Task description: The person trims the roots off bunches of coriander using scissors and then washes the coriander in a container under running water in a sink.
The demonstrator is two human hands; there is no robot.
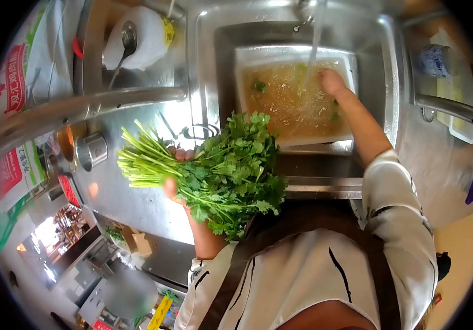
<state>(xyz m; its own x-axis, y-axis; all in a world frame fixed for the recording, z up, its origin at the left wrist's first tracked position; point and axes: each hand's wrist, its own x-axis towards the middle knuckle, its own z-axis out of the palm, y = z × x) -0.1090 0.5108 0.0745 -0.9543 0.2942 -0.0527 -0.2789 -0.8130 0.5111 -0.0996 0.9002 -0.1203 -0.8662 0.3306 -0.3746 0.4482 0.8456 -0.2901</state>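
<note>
A thick bunch of cilantro (231,170), pale stems to the left and leaves to the right, is in the grip of my left hand (181,154). The bunch is above the steel counter and overlaps the near-left edge of the sink. My right hand (332,82) is at the right side of a white basin (297,53), low over or partly in its water. Its fingers are too hidden to show what they hold, if anything. Brownish water (286,107) fills the basin, with a few green bits in it. Tap water (316,36) streams down beside my right hand.
The basin sits inside a steel sink (390,82). Left of it are a metal spoon (129,41) on a white bag (143,33), a steel cup (91,151) and a metal rail (115,99). Another rail (456,110) and a white tray (462,129) are on the right.
</note>
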